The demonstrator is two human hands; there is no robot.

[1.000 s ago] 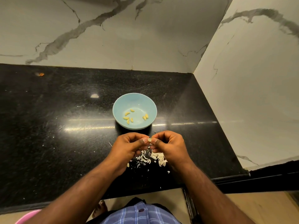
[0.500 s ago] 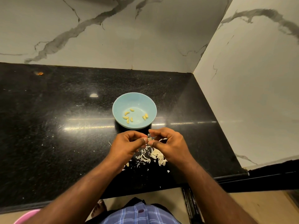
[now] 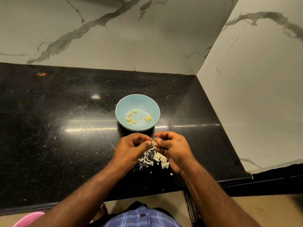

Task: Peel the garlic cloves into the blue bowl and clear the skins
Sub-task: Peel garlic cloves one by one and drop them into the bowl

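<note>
Garlic clove (image 3: pixel 154 143), small and pale, sits pinched between the two hands just above the counter, on the near side of the blue bowl. The left hand (image 3: pixel 131 149) has its fingers curled in, the thumb tip pressed against the clove from the left. The right hand (image 3: pixel 173 149) is curled too, its thumb and forefinger closed on the clove from the right, and a thin strip of skin sticks up from the clove between the fingertips. How much skin is left on the clove cannot be told; it is too small.

Below the hands lies a loose heap of white skins (image 3: pixel 155 158) on the black counter (image 3: pixel 65 145), partly hidden under the right palm, with small flecks scattered around it toward the near edge.

The blue bowl (image 3: pixel 122 110) stands on the counter just beyond the hands, apart from them. Inside it lie seven peeled cloves (image 3: pixel 131 119), yellowish: five grouped left of the middle and two lying together to the right.

The counter is dark, speckled and shiny, with light glare across it to the left of the bowl. White marble walls (image 3: pixel 147 46) with grey veins meet in a corner behind and to the right. An orange speck (image 3: pixel 43 74) lies far back on the left. At the bottom edge show a blue checked shirt (image 3: pixel 141 217) and a pink rim (image 3: pixel 27 219).
</note>
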